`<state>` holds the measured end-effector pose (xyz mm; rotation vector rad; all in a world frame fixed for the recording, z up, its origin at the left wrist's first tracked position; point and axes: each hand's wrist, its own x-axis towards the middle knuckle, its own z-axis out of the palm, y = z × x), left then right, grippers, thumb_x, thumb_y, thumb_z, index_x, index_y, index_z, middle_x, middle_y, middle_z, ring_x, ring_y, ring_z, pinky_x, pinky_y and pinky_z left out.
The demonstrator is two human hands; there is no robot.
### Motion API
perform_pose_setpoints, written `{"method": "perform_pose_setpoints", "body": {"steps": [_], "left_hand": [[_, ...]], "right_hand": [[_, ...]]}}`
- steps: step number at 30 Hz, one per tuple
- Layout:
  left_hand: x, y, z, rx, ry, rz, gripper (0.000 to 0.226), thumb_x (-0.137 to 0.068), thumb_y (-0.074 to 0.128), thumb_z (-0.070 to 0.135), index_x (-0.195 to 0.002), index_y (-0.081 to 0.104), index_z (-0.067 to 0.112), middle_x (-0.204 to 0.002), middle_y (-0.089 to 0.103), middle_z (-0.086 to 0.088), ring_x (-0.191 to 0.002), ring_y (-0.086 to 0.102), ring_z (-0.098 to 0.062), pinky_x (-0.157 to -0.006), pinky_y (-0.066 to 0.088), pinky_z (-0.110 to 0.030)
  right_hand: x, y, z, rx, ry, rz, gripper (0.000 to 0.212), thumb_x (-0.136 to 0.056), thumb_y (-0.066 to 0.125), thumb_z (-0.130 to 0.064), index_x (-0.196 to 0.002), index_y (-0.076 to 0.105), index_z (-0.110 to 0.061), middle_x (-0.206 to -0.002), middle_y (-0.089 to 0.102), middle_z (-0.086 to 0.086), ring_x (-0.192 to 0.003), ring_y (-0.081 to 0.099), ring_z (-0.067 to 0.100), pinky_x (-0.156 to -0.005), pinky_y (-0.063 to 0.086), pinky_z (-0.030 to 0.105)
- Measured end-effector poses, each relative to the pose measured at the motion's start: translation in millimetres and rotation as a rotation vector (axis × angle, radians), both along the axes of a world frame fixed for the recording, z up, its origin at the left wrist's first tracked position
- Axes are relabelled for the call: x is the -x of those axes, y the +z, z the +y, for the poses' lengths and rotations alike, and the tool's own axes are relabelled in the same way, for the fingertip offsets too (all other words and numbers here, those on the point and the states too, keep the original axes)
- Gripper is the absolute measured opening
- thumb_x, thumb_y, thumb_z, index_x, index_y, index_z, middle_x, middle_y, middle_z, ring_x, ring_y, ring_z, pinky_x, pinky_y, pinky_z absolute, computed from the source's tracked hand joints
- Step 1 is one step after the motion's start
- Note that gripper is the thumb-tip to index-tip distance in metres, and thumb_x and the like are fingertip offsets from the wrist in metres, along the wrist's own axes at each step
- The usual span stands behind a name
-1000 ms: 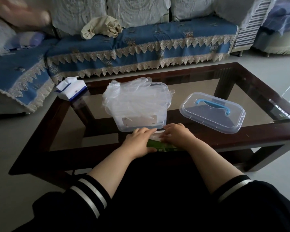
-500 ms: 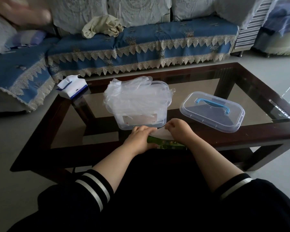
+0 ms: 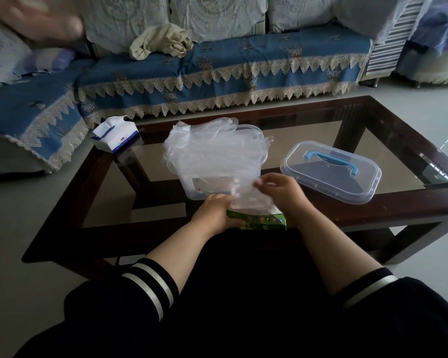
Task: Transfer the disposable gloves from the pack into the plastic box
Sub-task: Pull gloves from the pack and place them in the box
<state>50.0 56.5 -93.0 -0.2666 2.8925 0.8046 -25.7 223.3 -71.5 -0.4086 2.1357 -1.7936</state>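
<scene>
**Drawing the next glove out of the pack**

While the green printed pack point(image 3: 259, 220) is pinned at the 6 o'clock edge of the glass-topped dark wooden surface point(image 3: 411, 202) by the left hand point(image 3: 215, 213), whose fingers are curled over its near end, a thin clear disposable glove point(image 3: 246, 197) is being pinched and lifted by the right hand point(image 3: 282, 189). The clear plastic box point(image 3: 253, 133) stands just beyond the pack, toward 12 o'clock, already heaped with a pile of clear gloves point(image 3: 210, 148) that spills over its rim. Its clear lid with the blue handle point(image 3: 331, 171) lies at 3 o'clock, apart from the box.

The step is judged best done with the pack kept firmly pressed down, so that only one glove is drawn free. The glove should be pulled out slowly and then laid flat on the pile, pressed down so that nothing slides off the rim. A blue-and-white tissue pack point(image 3: 115, 136) rests at 10 o'clock.
</scene>
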Motion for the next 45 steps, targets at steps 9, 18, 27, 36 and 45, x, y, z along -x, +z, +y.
{"method": "perform_pose_setpoints", "body": {"steps": [9,18,27,36,45], "left_hand": [[0,1,8,0.025,-0.01,0.086,0.042,-0.081,0.075,0.037,-0.12,0.06,0.028,-0.127,0.058,0.004,-0.121,0.046,-0.019,-0.097,0.041,-0.034],[-10,20,33,0.555,-0.106,0.207,0.047,-0.095,0.055,0.04,-0.138,0.046,0.022,-0.13,0.06,-0.002,-0.117,0.056,-0.025,-0.088,0.043,-0.035],[15,91,82,0.035,0.187,0.288,0.071,-0.088,0.032,0.071,-0.119,0.059,0.013,-0.11,0.066,0.0,-0.098,0.061,-0.018,-0.073,0.043,-0.027],[52,90,89,0.09,0.141,0.287,0.034,-0.097,0.054,0.037,-0.071,0.056,0.015,-0.067,0.054,0.002,-0.062,0.05,-0.014,-0.054,0.032,-0.025],[41,102,58,-0.014,0.021,0.117,0.02,-0.099,0.05,0.025,-0.102,0.064,0.011,-0.087,0.063,-0.003,-0.071,0.066,-0.014,-0.062,0.05,-0.028]], "right_hand": [[2,29,31,0.681,-0.02,-0.433,0.015,-0.097,0.046,-0.018,-0.088,0.057,-0.013,-0.098,0.063,0.004,-0.099,0.058,0.023,-0.084,0.052,0.044],[-1,27,27,0.467,-0.061,-0.302,0.012,-0.091,0.058,-0.018,-0.086,0.064,-0.01,-0.083,0.066,0.004,-0.083,0.062,0.023,-0.084,0.053,0.043],[4,13,34,0.29,-0.046,-0.116,0.017,-0.089,0.063,-0.021,-0.099,0.067,-0.008,-0.094,0.072,0.009,-0.091,0.067,0.027,-0.089,0.053,0.041],[10,6,46,-0.414,0.162,0.164,0.071,-0.075,0.079,-0.035,-0.13,0.042,-0.011,-0.124,0.057,0.002,-0.107,0.056,0.017,-0.093,0.047,0.034],[6,-7,39,-0.766,0.343,0.202,0.085,-0.076,0.077,-0.036,-0.141,0.027,-0.013,-0.134,0.048,0.011,-0.127,0.042,0.028,-0.103,0.041,0.044]]}}
